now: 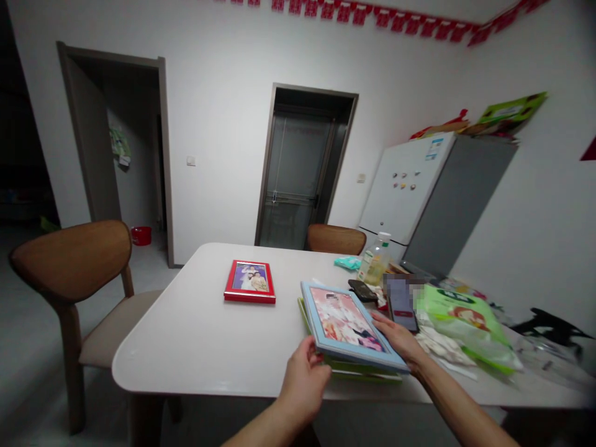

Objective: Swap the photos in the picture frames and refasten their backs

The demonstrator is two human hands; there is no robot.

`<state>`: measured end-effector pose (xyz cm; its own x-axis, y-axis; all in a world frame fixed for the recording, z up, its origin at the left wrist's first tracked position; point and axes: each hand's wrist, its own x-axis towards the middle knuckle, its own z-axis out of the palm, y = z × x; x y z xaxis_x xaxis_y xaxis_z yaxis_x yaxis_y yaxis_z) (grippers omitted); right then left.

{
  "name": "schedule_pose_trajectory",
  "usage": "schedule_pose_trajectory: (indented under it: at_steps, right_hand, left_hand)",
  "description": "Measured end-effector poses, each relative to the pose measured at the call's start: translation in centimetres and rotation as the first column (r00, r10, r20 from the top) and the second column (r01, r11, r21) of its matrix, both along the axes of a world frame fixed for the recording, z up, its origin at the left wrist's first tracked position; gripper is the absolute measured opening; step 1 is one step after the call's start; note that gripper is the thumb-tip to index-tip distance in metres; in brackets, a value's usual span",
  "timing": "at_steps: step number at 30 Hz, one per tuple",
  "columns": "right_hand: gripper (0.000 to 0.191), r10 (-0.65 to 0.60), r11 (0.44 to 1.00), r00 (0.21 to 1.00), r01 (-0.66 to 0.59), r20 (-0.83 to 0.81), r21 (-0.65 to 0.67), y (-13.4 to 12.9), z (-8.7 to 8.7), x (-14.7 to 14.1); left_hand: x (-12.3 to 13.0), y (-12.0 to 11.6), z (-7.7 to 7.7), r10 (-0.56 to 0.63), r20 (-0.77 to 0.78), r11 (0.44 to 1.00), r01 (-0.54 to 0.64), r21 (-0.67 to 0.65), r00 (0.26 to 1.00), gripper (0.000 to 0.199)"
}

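A light blue picture frame (351,320) with a pinkish photo is tilted between my two hands. My left hand (305,375) is closed on its near left corner, with the thumb and fingers at the edge. My right hand (398,338) grips its right side, the fingers partly hidden by the frame. Under it lies a green picture frame (363,371), mostly covered; whether the two touch I cannot tell. Farther left on the white table (186,347) lies a red picture frame (250,282) with a photo of people, apart from both hands.
Along the table's right side stand a bottle (374,257) of yellowish liquid, a dark phone-like object (363,290), a phone (403,304) with its screen lit, and a green package (460,313). Wooden chairs (74,261) stand around the table, and a refrigerator (410,186) is behind it.
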<state>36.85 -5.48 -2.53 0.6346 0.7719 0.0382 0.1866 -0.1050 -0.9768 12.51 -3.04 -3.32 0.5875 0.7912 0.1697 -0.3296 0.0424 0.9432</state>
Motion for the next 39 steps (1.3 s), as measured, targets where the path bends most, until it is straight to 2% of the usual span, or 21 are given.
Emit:
schedule_pose_trajectory:
  at_steps: [3,6,10,14,16,18,20,22,25,28,32,36,39]
  right_hand:
    - [0.035,0.004,0.992,0.988,0.015,0.152,-0.123,0.2,-0.6,2.1]
    - [0.034,0.019,0.984,0.955,0.035,0.297,-0.173,0.4,-1.7,2.4]
    - [0.032,0.011,0.976,0.921,0.074,0.389,-0.205,0.4,-2.6,2.2]
    - [0.036,-0.03,0.966,0.833,0.166,0.553,-0.197,1.9,-1.7,0.8]
    - [0.038,0.011,0.976,0.774,0.129,0.633,-0.175,3.9,-1.1,-1.6]
    - [0.036,0.129,0.984,0.71,-0.005,0.692,-0.178,6.7,-0.9,-5.3]
    - [0.033,0.26,0.966,0.625,-0.16,0.736,-0.205,10.0,-1.1,-9.6]
    - [0.033,0.333,0.94,0.543,-0.257,0.771,-0.225,13.2,-1.2,-13.8]
    - [0.035,0.365,0.92,0.45,-0.306,0.815,-0.243,17.3,-1.0,-18.1]
    - [0.031,0.379,0.913,0.382,-0.303,0.843,-0.273,19.6,-0.7,-20.2]
    - [0.02,0.39,0.906,0.304,-0.293,0.869,-0.305,19.3,-0.7,-21.9]
    - [0.02,0.427,0.878,0.227,-0.336,0.875,-0.341,15.8,-1.1,-23.7]
    - [0.018,0.447,0.854,0.211,-0.389,0.869,-0.345,12.5,-1.5,-25.1]
  left_hand:
    - [1.7,-0.6,-1.7,0.012,-0.163,0.991,0.011,0.135,0.987,0.05]
    - [1.8,-0.5,-2.5,0.042,-0.255,0.984,0.004,0.177,0.966,0.051]
    - [0.6,0.1,-2.7,0.079,-0.372,0.975,0.005,0.22,0.925,0.054]
    - [-2.1,2.1,-3.2,0.156,-0.443,0.976,-0.069,0.206,0.883,0.059]
    - [-3.9,3.6,-3.7,0.197,-0.445,0.974,-0.124,0.19,0.874,0.058]
    - [-5.8,5.1,-4.0,0.239,-0.432,0.969,-0.185,0.163,0.87,0.056]
    - [-7.5,6.2,-4.2,0.282,-0.409,0.959,-0.252,0.128,0.868,0.052]
    - [-9.1,6.9,-4.1,0.326,-0.375,0.945,-0.315,0.091,0.868,0.048]
    - [-10.8,7.4,-3.8,0.382,-0.317,0.918,-0.395,0.023,0.868,0.043]
    - [-12.0,7.8,-3.7,0.412,-0.255,0.893,-0.444,-0.079,0.875,0.041]
    - [-13.0,8.1,-3.8,0.438,-0.162,0.842,-0.466,-0.271,0.884,0.042]
    - [-13.1,8.3,-3.7,0.48,-0.067,0.765,-0.455,-0.456,0.875,0.038]
    - [-12.6,8.3,-3.2,0.508,0.034,0.748,-0.421,-0.513,0.861,0.028]
